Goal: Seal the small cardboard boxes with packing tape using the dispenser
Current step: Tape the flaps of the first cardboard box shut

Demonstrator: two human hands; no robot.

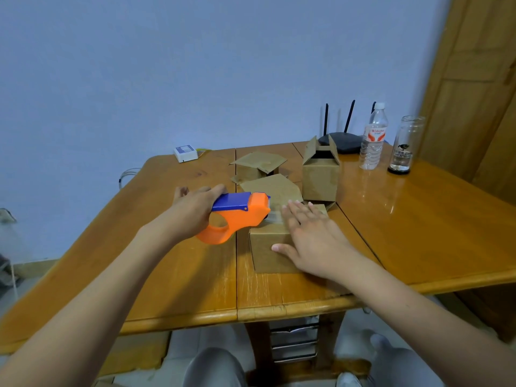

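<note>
Nearest the camera are two bare forearms reaching over the table [418,224] edge. The right hand [312,236] lies flat on the top of the near box [268,252], fingers straight and spread, thumb down the front face; it presses, it does not grasp. The left hand [192,210] has its fingers curled around the handle of the dispenser [237,216], whose nose touches the box top at its 9 o'clock edge. A short clear strip of tape [275,216] shows between the nose and the right fingertips. So I judge the first seam is being taped now and is not finished; the strip is not yet cut. At 12 o'clock from this box stand a tall box [319,177] with flaps up and a low box [251,169] with flaps loose, both unsealed. A bottle [372,141] and a jar [403,146] stand at 2 o'clock.
</note>
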